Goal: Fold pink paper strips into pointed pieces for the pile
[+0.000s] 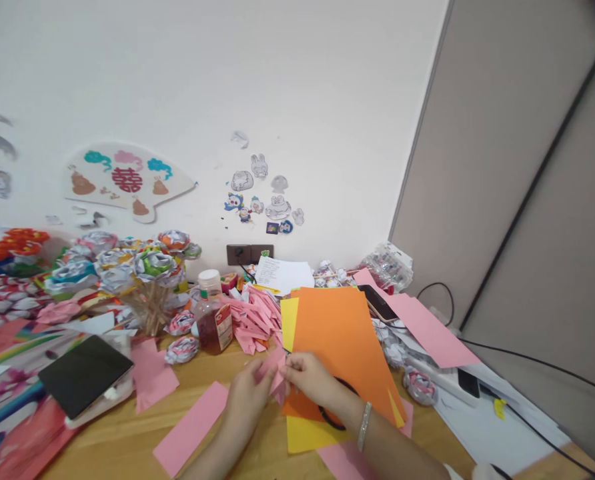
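Observation:
A small piece of pink paper (276,379) is pinched between my two hands over the table's middle. My left hand (246,393) grips its left side, thumb on top. My right hand (305,375) closes its fingers on the right edge. A short dark tip shows just above the right fingers; its kind I cannot make out. Under my right forearm, a black loop (346,383) lies on orange paper sheets (335,327), partly hidden. Yellow sheets (305,437) stick out beneath the orange ones. To the left of my left hand lies a flat pink strip (192,428).
Behind my hands is a heap of pink paper strips (255,317) beside a bottle of reddish liquid (214,327). Paper flowers (155,267) and a black tablet-like panel (86,375) are at left. A phone (377,302), pink sheets (435,333) and cables lie right.

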A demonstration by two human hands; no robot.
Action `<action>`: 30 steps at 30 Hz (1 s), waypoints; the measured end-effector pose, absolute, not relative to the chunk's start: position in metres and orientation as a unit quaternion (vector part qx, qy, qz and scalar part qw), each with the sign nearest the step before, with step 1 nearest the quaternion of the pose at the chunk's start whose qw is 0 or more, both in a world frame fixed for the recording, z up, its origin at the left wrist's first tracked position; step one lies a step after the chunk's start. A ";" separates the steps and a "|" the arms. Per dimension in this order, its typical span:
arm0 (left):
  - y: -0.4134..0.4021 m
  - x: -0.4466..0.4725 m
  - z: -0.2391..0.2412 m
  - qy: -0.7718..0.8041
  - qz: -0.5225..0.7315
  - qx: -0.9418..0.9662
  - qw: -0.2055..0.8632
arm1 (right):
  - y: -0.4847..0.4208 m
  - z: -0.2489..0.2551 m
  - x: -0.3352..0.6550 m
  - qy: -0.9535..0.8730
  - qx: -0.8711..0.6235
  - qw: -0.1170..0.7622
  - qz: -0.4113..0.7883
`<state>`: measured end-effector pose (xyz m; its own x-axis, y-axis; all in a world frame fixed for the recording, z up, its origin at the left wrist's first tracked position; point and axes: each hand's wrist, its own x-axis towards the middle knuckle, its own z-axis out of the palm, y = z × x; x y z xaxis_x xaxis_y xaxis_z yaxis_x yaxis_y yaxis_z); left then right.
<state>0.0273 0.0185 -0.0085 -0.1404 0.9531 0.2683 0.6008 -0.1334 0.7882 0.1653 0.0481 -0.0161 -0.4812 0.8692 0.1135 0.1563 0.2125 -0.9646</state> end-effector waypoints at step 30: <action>0.023 0.028 -0.010 0.560 0.520 0.514 0.389 | 0.046 -0.015 0.168 -0.774 -0.411 0.370 0.308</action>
